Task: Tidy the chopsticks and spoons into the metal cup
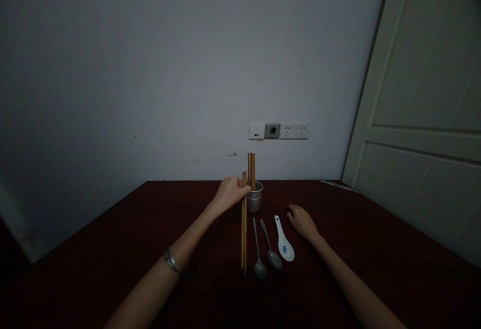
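Note:
My left hand is closed around the upper end of a pair of wooden chopsticks, which hang upright just left of a small metal cup. More chopsticks stand inside that cup. Two metal spoons and a white ceramic spoon with a blue mark lie on the dark red table in front of the cup. My right hand rests on the table just right of the ceramic spoon's handle, fingers loosely curled, holding nothing.
A pale wall with a row of power sockets stands behind the table. A light-coloured door fills the right side. A thin pale object lies at the table's far right edge.

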The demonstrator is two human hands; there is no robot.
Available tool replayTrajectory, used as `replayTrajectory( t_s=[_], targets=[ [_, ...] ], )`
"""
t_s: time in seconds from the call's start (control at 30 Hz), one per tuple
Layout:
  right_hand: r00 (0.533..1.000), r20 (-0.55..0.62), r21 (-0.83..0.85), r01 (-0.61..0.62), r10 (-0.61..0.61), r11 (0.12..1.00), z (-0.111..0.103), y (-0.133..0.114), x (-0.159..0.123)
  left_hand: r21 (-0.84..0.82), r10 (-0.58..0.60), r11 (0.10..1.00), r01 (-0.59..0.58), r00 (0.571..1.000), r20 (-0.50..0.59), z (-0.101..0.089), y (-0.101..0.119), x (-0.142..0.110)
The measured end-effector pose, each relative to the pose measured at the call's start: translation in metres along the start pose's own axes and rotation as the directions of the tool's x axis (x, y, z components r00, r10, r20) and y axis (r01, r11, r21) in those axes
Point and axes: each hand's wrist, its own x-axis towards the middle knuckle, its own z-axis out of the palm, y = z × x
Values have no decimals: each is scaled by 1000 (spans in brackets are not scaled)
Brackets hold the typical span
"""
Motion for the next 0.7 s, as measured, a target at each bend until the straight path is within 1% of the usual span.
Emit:
replayTrajectory(
  t_s=[0.1, 0.17, 0.23, 0.33, 0.4, 0.43, 0.5, 0.53, 0.57, 0.6, 0.63, 0.67, 0.7],
  targets=[
    [1000, 9, 9, -11, 11, 1000, 0, 0, 0, -19, 16, 1000, -18, 993, -121, -20, 10, -1],
    [1000, 14, 29, -14, 13, 999, 1, 1, 1, -17, 39, 999, -43, 982, -183, -29, 14, -5],
    [1000, 9, 67, -20, 19, 998, 2, 3, 1, -1, 44, 999, -46, 973, -227, -33, 16, -9],
    [998, -10, 166, -55, 57, 985, 3, 7, 2, 18, 33, 999, -30, 968, -248, -35, 15, -15],
    [992, -59, 252, -97, 115, 963, -2, 7, 4, 25, 34, 999, -29, 969, -244, -36, 14, -16],
    [984, -96, 297, -116, 150, 948, -8, 5, 5, 29, 36, 999, -30, 970, -242, -36, 14, -17],
    [961, -169, 407, -134, 219, 903, -28, -5, 7, 39, 35, 999, -26, 970, -242, -37, 14, -17],
    [953, -186, 481, -125, 240, 868, -41, -15, 8, 45, 36, 999, -26, 969, -243, -37, 15, -17],
    [953, -174, 587, -101, 246, 804, -55, -27, 9, 50, 38, 998, -26, 969, -243, -37, 16, -18],
    [966, -132, 721, -60, 221, 690, -70, -41, 8, 53, 40, 998, -28, 970, -239, -37, 17, -18],
    [985, -49, 842, -48, 165, 537, -85, -58, 7, 54, 44, 998, -32, 971, -234, -37, 19, -19],
    [997, 29, 923, -56, 77, 380, -99, -75, 5, 56, 51, 998, -39, 972, -228, -36, 20, -21],
    [997, 82, 964, -75, -17, 256, -111, -92, 2, 58, 58, 997, -46, 973, -225, -36, 21, -22]
  ],
)
